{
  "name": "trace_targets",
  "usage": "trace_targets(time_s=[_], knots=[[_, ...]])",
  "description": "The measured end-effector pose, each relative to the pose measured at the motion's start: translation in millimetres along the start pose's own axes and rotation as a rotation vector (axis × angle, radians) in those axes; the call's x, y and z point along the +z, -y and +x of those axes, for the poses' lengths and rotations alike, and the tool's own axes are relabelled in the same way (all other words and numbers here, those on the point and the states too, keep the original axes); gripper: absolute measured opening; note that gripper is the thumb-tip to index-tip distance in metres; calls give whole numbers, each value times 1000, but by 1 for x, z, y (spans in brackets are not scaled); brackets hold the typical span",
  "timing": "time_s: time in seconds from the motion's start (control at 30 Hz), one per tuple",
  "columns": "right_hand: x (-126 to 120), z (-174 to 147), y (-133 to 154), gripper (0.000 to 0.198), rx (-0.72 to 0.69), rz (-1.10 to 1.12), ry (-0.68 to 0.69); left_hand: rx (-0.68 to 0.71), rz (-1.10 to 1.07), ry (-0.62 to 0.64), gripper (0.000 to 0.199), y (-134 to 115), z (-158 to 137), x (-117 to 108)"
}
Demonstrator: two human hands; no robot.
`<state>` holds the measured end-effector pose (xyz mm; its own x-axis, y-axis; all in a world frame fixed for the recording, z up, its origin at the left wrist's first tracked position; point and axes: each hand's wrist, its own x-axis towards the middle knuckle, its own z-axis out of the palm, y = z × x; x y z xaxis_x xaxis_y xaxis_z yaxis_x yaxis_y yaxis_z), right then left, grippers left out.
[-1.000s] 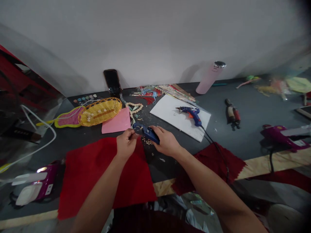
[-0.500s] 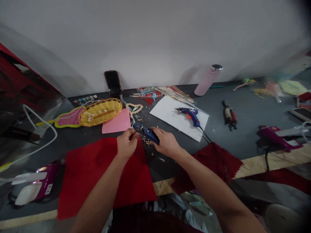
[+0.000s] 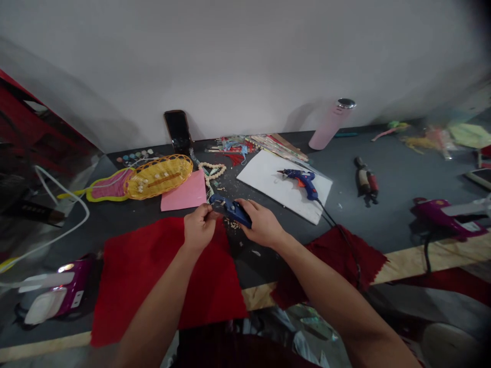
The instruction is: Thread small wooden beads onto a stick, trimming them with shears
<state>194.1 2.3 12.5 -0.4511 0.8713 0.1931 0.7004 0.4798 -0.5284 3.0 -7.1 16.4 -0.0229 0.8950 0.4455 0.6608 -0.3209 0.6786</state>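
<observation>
My right hand (image 3: 263, 223) is wrapped round the blue handles of a pliers-like cutter (image 3: 238, 213), its head pointing left. Close to that head, my left hand (image 3: 199, 225) is closed in a pinch; whatever lies between its fingertips is too small to make out. Small pale cut bits (image 3: 232, 224) are scattered on the dark table beneath the tool. Just behind the left fingers lie a pink paper square (image 3: 184, 193) and a string of pale beads (image 3: 213, 171). Red felt (image 3: 153, 271) spreads under my left forearm.
A blue glue gun (image 3: 301, 180) rests on a white board (image 3: 264, 176), its cord running over dark red cloth (image 3: 337, 255). A yellow woven basket (image 3: 178, 168), a phone (image 3: 178, 130), a pink bottle (image 3: 330, 125) and purple devices (image 3: 80, 276) stand around.
The cutter in my right hand has turned slightly, and its head shows a little differently. Both hands stay in nearly the same place; the view has shifted a little.
</observation>
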Motion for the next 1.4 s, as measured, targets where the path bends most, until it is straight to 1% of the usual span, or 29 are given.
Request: trace_targets(time_s=[0.2, 0.33, 0.5, 0.8, 0.93, 1.1, 1.23, 1.4], knots=[[0, -1, -1, 56, -8, 5, 0, 6, -36, 10, 16, 6, -1, 2], [-1, -1, 0, 53, -15, 19, -3, 8, -71, 21, 15, 5, -1, 1], [-1, -2, 0, 53, -21, 38, 8, 11, -97, 26, 16, 5, 0, 0], [1, -2, -1, 50, 0, -50, 24, -4, -52, 2, 18, 4, -1, 0], [-1, -4, 2, 50, 22, -86, 30, -37, -43, -4, 17, 2, -2, 1], [1, -3, 3, 51, 54, -88, 27, -58, -71, -2, 15, 3, -4, 4], [4, -1, 0, 50, 54, -65, 12, -80, -29, -29, 14, 2, -3, 5], [2, 0, 0, 54, 25, -44, -8, -83, -34, 26, 11, 0, -1, 1]])
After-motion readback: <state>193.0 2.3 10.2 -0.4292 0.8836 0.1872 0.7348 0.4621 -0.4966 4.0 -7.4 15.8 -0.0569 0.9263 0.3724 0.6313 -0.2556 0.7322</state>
